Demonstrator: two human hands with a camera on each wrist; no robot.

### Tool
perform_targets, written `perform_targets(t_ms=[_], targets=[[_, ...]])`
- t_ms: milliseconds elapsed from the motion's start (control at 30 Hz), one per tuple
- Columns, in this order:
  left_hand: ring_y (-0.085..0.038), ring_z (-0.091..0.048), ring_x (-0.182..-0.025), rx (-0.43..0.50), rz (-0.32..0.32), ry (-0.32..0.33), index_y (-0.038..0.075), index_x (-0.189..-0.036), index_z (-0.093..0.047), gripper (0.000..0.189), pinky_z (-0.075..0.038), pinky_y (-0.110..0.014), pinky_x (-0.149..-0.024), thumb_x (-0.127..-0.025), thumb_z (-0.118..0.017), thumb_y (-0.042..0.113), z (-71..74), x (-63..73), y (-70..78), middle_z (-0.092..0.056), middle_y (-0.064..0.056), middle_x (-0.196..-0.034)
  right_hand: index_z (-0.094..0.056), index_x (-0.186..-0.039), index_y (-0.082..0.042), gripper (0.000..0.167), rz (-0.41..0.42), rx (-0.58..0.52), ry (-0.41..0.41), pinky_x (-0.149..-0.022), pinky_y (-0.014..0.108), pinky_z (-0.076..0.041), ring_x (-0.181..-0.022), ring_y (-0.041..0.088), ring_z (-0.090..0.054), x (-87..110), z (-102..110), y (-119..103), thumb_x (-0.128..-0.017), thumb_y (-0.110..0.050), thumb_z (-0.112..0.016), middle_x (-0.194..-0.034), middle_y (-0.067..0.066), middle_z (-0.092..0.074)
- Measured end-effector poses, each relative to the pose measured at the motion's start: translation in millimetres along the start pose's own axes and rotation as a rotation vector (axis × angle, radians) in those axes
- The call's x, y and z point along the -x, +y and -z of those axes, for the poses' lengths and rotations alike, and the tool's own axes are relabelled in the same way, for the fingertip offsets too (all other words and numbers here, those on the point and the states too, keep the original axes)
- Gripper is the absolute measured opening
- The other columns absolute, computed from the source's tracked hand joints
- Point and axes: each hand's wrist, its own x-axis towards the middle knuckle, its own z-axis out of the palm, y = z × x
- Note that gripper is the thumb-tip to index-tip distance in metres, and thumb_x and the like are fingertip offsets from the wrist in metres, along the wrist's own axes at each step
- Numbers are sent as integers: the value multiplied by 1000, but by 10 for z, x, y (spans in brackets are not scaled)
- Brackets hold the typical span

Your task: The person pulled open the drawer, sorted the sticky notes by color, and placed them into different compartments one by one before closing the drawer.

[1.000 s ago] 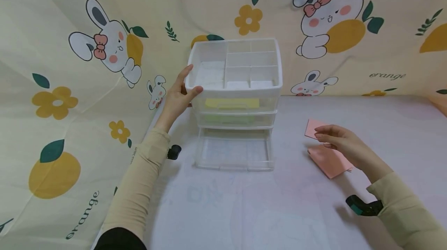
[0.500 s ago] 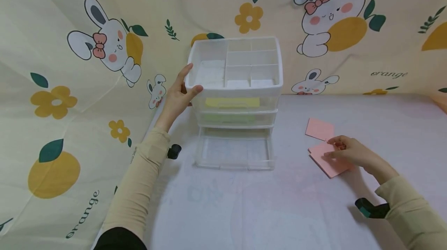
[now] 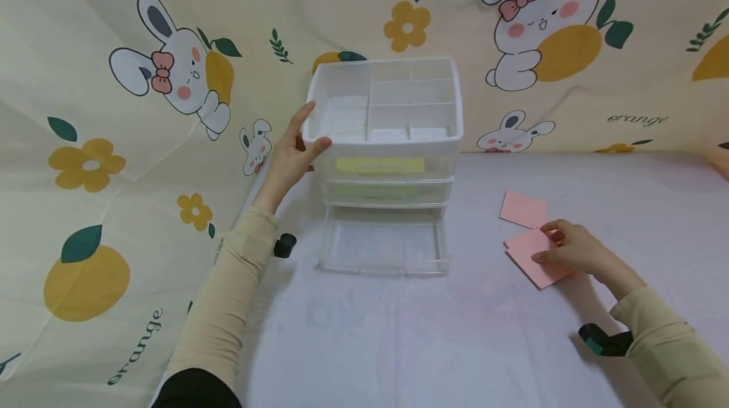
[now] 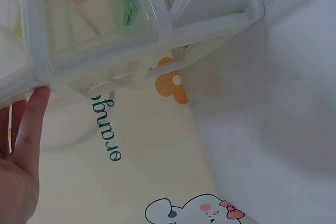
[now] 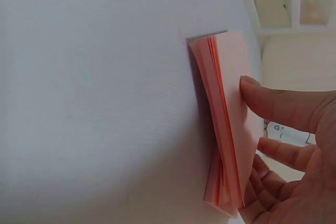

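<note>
A white plastic drawer organizer [image 3: 387, 139] stands on the table. Its bottom drawer [image 3: 387, 240] is pulled out. My left hand [image 3: 287, 161] grips the organizer's upper left side, thumb on the front of the rim; the left wrist view shows fingers [image 4: 32, 129] against the plastic. To the right, my right hand [image 3: 581, 250] holds a stack of pink note paper [image 3: 535, 256] by its edges. In the right wrist view the thumb [image 5: 278, 106] lies on the top sheet of the stack [image 5: 236, 103], and the other fingers are at the edge. Another pink piece [image 3: 522, 209] lies just behind.
The top tray [image 3: 342, 118] of the organizer has several compartments. Yellow [image 3: 380, 165] and green [image 3: 376, 191] contents show through the upper drawers. A patterned cloth [image 3: 353, 9] with rabbits and oranges hangs behind and at the left. White cloth [image 3: 398, 332] covers the table.
My right hand has moved from above the pink pieces down and right onto the nearer stack, and now holds it. My left hand stays on the organizer.
</note>
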Motion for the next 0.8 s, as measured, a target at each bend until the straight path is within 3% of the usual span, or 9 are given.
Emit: perform_targets(t_ms=[300,533,800], targets=[[-19,-46,-78,-2,-4,0,62,-135,-22,76,-52,-26,-61,-68,-57,72,-3,5,2,-44,-6,-85,-39,-123,15,73,13,24,51,-74,50,-44,-99,45,-41,22,-15,7,-79,-34,-72,-112,36,-41],[-18,-46,-75,-1,-5,0,60,-136,-23,76,-52,-26,-60,-69,-58,70,-8,10,-17,-42,-6,-82,-36,-108,18,63,27,-14,93,-69,34,-43,-87,37,-46,49,14,-9,-78,-23,-73,-98,30,-43],[-17,-45,-74,1,-13,3,60,-135,-24,74,-52,-26,-60,-70,-58,68,-2,5,-15,-40,-5,-80,-43,-113,8,48,34,11,108,-69,34,-45,-95,38,-54,95,187,12,-87,-27,-64,-108,29,-53]])
